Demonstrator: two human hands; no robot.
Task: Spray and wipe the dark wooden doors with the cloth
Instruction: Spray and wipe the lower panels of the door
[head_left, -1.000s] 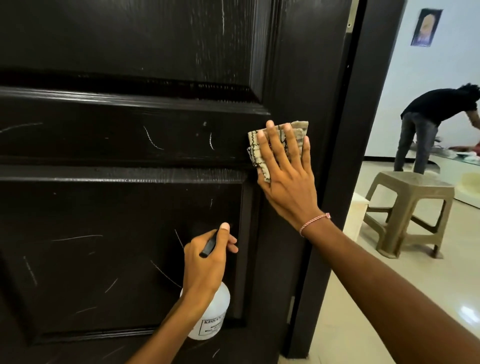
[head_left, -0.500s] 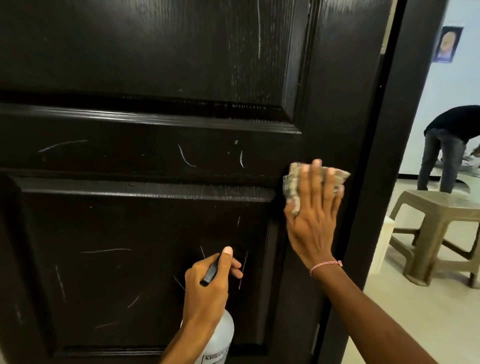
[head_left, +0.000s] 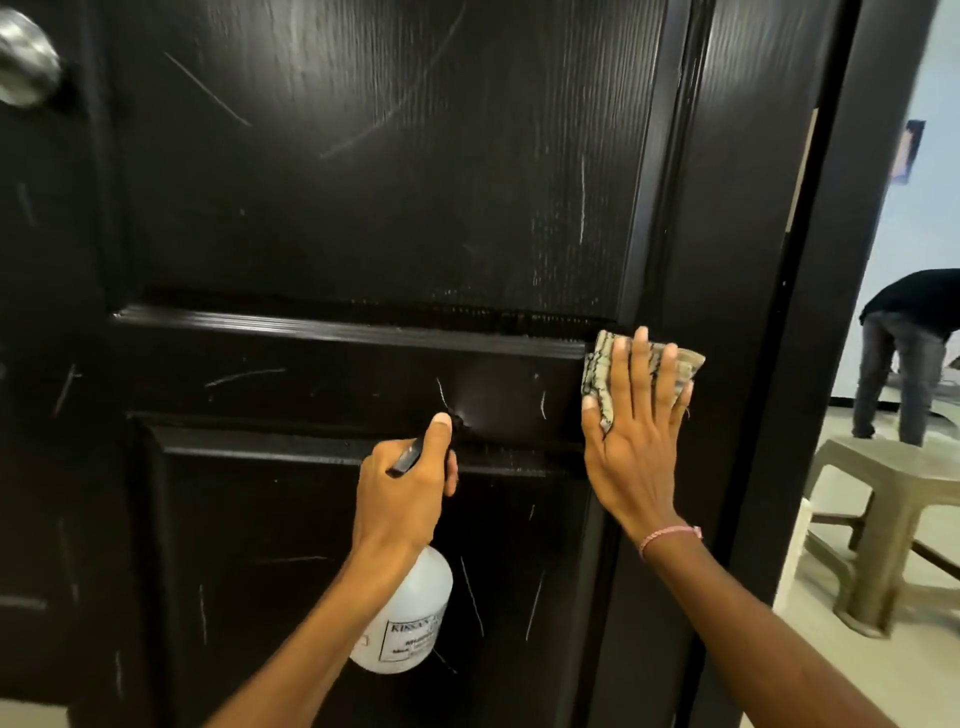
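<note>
A dark wooden door (head_left: 363, 208) with raised panels and pale scratches fills the view. My right hand (head_left: 631, 441) lies flat with straight fingers on a folded patterned cloth (head_left: 597, 374), pressing it against the door's right stile at the middle rail. My left hand (head_left: 405, 493) grips the black trigger head of a white spray bottle (head_left: 410, 618), thumb up, nozzle aimed at the door just below the rail. The bottle's labelled body hangs under my wrist.
A silver door knob (head_left: 23, 60) shows at the top left. The black door frame (head_left: 831, 364) stands to the right. Beyond it, a person (head_left: 904, 338) bends over in a lit room, with a beige plastic stool (head_left: 893, 525) on the pale floor.
The view has tilted upward, so the upper panel and knob now show. My right hand with the cloth sits higher against the rail, and my left hand has risen with the bottle.
</note>
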